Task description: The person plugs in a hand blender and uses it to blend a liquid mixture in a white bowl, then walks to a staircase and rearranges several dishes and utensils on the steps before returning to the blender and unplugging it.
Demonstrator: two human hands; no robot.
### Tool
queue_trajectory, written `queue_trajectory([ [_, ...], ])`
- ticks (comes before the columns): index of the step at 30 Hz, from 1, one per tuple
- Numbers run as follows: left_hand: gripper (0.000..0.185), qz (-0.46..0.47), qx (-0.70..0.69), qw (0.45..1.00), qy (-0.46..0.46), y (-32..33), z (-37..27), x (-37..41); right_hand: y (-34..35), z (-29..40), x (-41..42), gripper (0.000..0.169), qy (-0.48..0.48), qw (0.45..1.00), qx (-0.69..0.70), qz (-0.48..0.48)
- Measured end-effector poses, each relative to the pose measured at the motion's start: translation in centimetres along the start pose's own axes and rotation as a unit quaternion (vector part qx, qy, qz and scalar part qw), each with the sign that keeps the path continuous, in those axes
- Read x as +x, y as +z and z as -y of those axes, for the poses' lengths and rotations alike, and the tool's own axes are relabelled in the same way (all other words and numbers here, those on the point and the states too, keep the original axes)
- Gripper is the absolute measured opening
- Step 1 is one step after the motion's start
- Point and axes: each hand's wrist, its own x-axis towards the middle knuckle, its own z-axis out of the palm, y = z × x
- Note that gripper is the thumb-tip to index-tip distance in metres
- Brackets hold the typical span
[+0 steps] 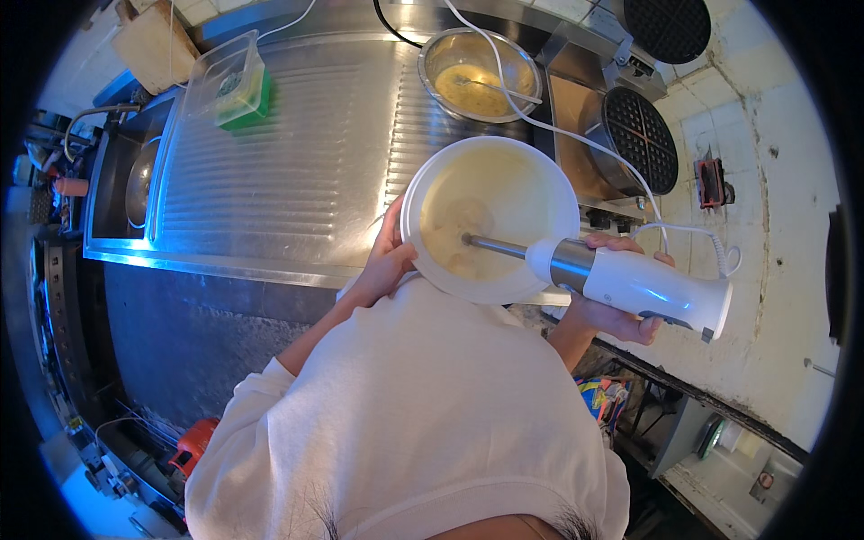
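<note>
A white electric immersion blender (641, 287) is gripped in my right hand (614, 317), its metal shaft slanting down into a white plastic bucket (567, 202). The shaft's end is sunk in pale yellowish liquid (452, 209), so its blade head is hidden. My left hand (391, 260) holds the near left side of the bucket, fingers around the outer wall and thumb near the rim. Just beyond the bucket stands a steel bowl (427, 71) with a yellow mixture and a metal utensil in it. The blender's white cord (580, 135) passes over the bowl.
A waffle iron (638, 142) stands open at the right. On the ribbed steel counter (270, 189), a clear plastic container (209, 67) and a green one (246, 118) stand at the back left. A sink (125, 182) lies at the left, with a wooden board (152, 50) behind it.
</note>
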Motion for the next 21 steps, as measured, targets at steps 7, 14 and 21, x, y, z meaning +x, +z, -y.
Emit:
queue_trajectory([
  [7, 0.079, 0.002, -0.009, 1.000, -0.001, 0.1, -0.2, -0.1, -0.4, 0.0, -0.2, 0.063, 0.030, 0.999, -0.036, -0.019],
  [14, 0.079, -0.011, -0.007, 1.000, -0.007, 0.0, -0.1, -0.1, 1.0, -0.1, 1.3, 0.061, 0.049, 0.999, -0.011, -0.020],
  [21, 0.079, -0.012, -0.003, 1.000, -0.012, 0.6, -0.6, -0.1, 1.9, -2.7, 2.1, 0.062, 0.000, 1.000, -0.004, -0.016],
])
